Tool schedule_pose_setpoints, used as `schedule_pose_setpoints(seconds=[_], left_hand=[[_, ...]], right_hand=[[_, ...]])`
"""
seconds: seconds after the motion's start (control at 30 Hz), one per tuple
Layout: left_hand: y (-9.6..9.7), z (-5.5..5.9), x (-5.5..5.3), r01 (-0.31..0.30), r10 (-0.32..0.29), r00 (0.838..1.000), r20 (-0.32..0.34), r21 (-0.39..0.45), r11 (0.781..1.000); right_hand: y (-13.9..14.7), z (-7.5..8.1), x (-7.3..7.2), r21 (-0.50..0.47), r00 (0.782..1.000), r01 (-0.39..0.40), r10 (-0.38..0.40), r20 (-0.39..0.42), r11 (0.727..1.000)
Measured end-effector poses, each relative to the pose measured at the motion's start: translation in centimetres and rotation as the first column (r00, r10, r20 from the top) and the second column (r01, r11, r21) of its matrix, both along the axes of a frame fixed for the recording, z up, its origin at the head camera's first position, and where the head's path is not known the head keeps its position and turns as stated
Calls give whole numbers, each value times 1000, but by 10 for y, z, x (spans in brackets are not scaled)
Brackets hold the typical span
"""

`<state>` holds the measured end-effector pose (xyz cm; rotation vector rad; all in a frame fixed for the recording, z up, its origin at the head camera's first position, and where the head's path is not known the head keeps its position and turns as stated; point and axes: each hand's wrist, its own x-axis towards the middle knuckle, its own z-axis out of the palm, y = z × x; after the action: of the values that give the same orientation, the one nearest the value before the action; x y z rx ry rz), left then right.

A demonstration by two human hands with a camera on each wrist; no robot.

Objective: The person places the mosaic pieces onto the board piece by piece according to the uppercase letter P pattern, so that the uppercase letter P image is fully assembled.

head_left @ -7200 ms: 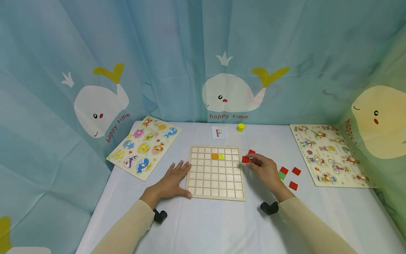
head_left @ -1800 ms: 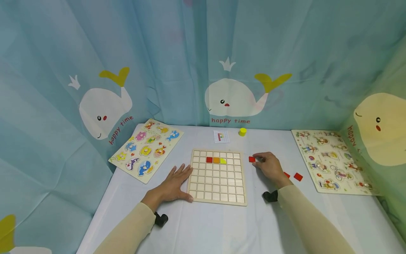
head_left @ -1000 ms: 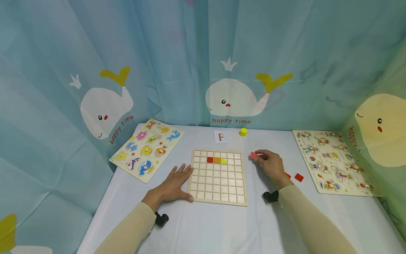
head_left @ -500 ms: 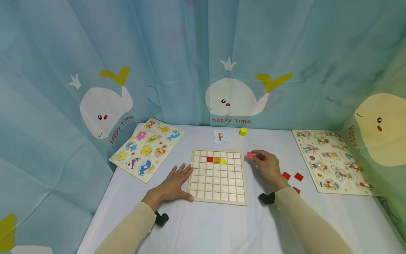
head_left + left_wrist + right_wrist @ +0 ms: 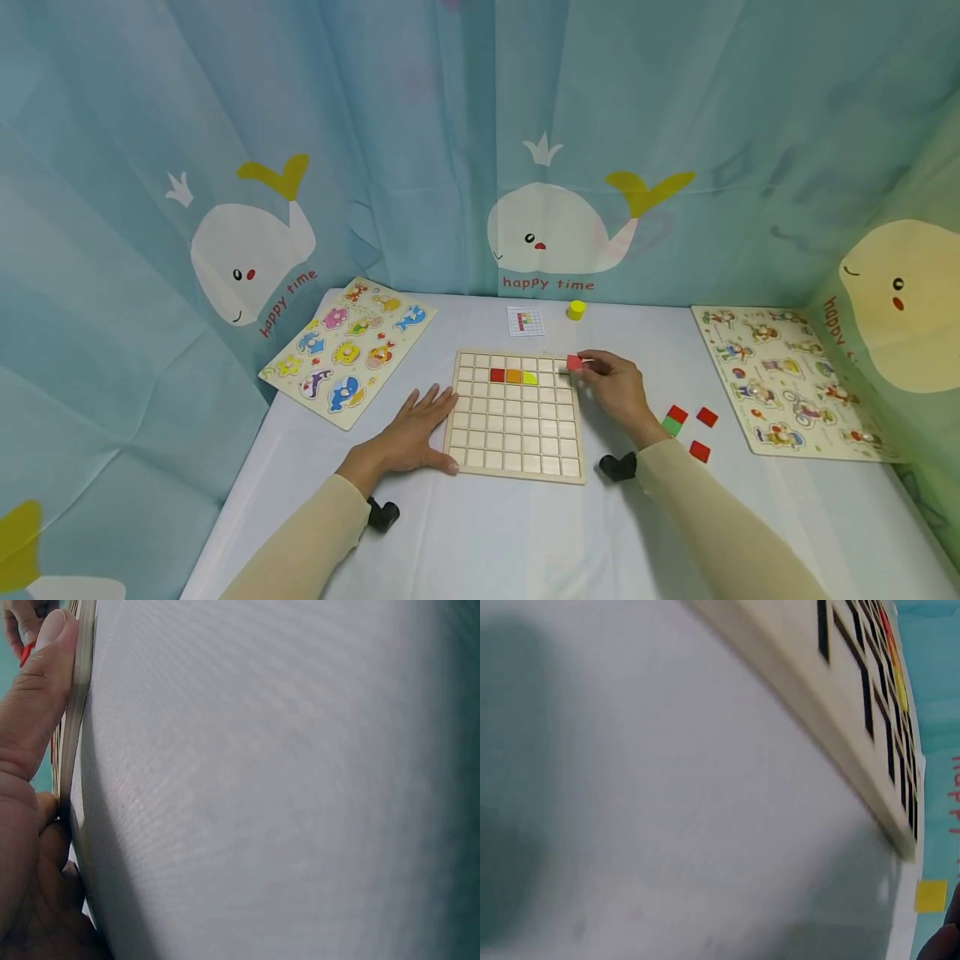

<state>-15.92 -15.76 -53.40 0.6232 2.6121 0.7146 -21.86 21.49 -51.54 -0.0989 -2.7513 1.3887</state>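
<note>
A wooden grid board (image 5: 513,477) lies mid-table with a red tile (image 5: 497,376), an orange tile (image 5: 513,377) and a yellow tile (image 5: 530,378) side by side in its second row from the back. My left hand (image 5: 405,433) rests with spread, straight fingers along the board's left edge; its thumb (image 5: 46,682) lies against the edge in the left wrist view. Between thumb and fingertips my right hand (image 5: 617,387) pinches another red tile (image 5: 574,362), over the board's back right edge. In the right wrist view only a bit of that hand shows at the lower right.
Several loose red tiles (image 5: 700,452) and a green tile (image 5: 672,426) lie right of the board. Behind it are a small pattern card (image 5: 524,321) and a yellow cylinder (image 5: 576,310). Picture puzzle boards stand left (image 5: 347,353) and right (image 5: 780,375).
The red tile beside the orange one was placed earlier. My right hand then picked up another red tile and moved left with it to the board's edge. The left hand stays in place.
</note>
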Motion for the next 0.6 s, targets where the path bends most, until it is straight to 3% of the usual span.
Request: schedule_pose_setpoints(seconds=[0.6], left_hand=[[0,-3,-1,-2,2,1000,0,-1,1000]], right_hand=[[-46,5,4,-71,991,-135,135,-17,988]])
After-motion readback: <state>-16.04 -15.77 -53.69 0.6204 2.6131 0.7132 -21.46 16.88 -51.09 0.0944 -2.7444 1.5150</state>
